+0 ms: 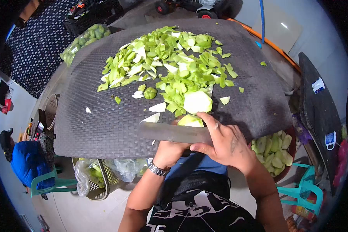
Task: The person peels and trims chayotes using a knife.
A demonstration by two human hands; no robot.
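Note:
My right hand (228, 143) is closed around the near end of a wide-bladed knife (170, 132), its index finger reaching forward past the blade. The flat blade lies across in front of me, pointing left. Behind the blade, my left hand (172, 150), with a metal watch at the wrist, grips a pale green chayote (191, 121); most of its fingers are hidden by the knife. A large cut slice (197, 102) with a white face rests just beyond. A heap of green peelings and slices (154, 54) spreads over the dark woven tabletop (104, 127).
A bag of green vegetables (85, 40) stands at the far left. Below the right edge is a tub of peeled pieces (272, 150). A plastic basket (110, 178) sits below the front edge. A person in blue (29, 160) sits at the left, and a teal stool (307, 189) is at right.

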